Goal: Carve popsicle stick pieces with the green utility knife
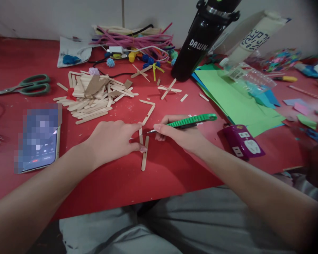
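Observation:
My left hand (112, 139) lies on the red table, its index fingertip and thumb holding down a wooden craft stick (140, 134) at its two ends. A second craft stick (144, 163) slants beside it, near the thumb. My right hand (181, 135) is closed around a green utility knife (193, 120). The knife's blade points left, close to the held stick; whether it touches the wood I cannot tell. Just beyond my fingers lie two stick pieces (149, 114) forming an angle.
A pile of craft sticks (92, 95) is behind my left hand, with scissors (34, 85) and a phone (39, 137) to the left. Behind stand crossed sticks (169, 89) and a black bottle (198, 42). Green paper (233, 95) and a purple box (242, 141) lie right.

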{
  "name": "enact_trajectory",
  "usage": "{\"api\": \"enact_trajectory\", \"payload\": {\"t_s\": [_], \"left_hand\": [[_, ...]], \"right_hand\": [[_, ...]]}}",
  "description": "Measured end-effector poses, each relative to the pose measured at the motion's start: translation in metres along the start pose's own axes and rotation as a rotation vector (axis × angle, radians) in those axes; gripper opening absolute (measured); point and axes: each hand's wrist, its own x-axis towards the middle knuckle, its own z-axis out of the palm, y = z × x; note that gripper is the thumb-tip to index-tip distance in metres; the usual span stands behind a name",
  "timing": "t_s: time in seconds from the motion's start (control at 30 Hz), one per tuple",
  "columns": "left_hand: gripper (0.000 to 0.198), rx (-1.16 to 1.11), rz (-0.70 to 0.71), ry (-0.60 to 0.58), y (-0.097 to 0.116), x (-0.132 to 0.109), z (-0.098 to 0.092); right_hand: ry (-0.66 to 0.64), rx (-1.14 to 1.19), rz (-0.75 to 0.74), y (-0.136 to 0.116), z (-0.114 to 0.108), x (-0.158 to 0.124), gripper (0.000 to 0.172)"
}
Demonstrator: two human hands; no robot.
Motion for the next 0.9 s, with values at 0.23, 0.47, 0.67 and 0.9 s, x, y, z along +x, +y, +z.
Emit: {"api": "enact_trajectory", "payload": {"t_s": [0.23,0.47,0.67,0.9], "left_hand": [[0.070,0.013,-0.001,-0.008,-0.0012,-0.0003,0.0007],[0.074,0.008,0.001,-0.016,-0.0015,0.0005,0.0017],[0.073,0.021,0.012,-0.014,-0.0009,0.0012,0.0014],[0.073,0.014,-0.003,-0.023,-0.0009,0.0009,0.0016]], "right_hand": [[0.031,-0.008,0.002,0.0040,-0.0020,0.0009,0.026],[0.011,0.067,-0.019,0.0092,-0.0040,0.0023,0.028],[-0.006,0.034,-0.009,0.0071,-0.0020,0.0009,0.028],[-0.003,0.015,0.005,0.0055,-0.0008,0.0010,0.028]]}}
